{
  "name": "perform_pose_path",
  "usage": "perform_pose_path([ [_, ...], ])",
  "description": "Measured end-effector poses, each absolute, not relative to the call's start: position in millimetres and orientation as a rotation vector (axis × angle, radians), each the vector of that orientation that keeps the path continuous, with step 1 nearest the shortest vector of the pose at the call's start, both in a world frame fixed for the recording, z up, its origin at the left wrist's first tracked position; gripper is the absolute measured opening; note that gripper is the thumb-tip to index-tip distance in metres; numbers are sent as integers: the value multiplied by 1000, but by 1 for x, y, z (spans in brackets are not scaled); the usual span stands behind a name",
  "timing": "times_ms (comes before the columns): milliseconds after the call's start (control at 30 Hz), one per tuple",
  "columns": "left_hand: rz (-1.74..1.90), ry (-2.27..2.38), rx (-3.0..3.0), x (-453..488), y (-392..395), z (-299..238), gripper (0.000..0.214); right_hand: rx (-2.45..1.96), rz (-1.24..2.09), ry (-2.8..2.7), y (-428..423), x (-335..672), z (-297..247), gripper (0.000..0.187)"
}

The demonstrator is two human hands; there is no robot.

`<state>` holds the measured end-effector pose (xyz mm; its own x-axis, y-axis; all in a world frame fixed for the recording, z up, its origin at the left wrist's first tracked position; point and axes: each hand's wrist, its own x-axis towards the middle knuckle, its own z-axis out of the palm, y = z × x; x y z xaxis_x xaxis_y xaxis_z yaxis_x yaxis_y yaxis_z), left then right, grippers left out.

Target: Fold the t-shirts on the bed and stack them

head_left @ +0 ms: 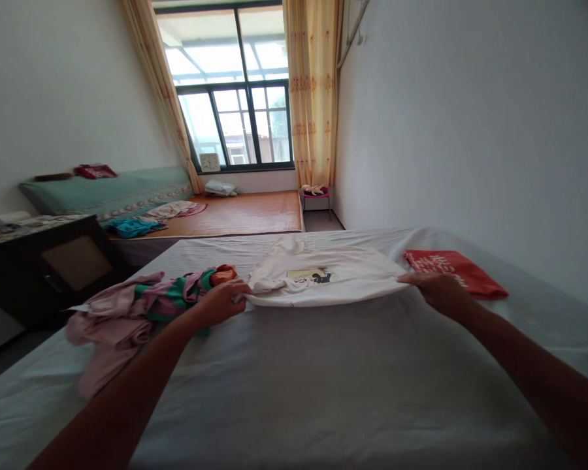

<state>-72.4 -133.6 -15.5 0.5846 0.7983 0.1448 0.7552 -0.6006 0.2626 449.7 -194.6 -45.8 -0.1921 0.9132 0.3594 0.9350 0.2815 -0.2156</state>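
A white T-shirt [323,277] with a small printed picture lies spread on the bed's grey-white sheet [323,378]. My left hand [223,300] is closed on the shirt's near left corner. My right hand [434,287] pinches its near right corner. Both arms reach forward across the bed. A pile of pink and green clothes [137,307] lies just left of my left hand. A folded red garment [455,271] with white lettering lies right behind my right hand.
A white wall runs along the bed's right side. A dark cabinet [53,267] stands to the left. Beyond it is another bed with a woven mat [235,214] and scattered clothes. A window with yellow curtains [313,91] and a small stool [316,194] are at the far end.
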Motion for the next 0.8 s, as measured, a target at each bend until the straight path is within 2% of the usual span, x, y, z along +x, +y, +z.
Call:
perform_pose_path([
  [67,328,1173,2580,-75,-144,-6,27,-1669,51,-2138,-208,462,-42,34],
  [167,72,970,2451,-78,-160,3,26,-1627,341,-2280,-229,476,-44,27],
  [267,-110,849,2329,-75,-157,9,32,-1585,554,-2345,-231,472,-39,34],
  [400,241,1030,2371,-51,-118,0,48,-1594,445,-2230,-197,422,-30,47],
  [500,507,1105,2459,-28,-83,-31,44,-1450,371,-2337,-159,365,-44,54],
  [633,472,1183,2535,-19,-57,-81,50,-1324,344,-2608,-105,336,-81,55],
  [800,396,1392,2549,-27,-53,-104,48,-1901,142,-2377,-36,403,-103,60],
])
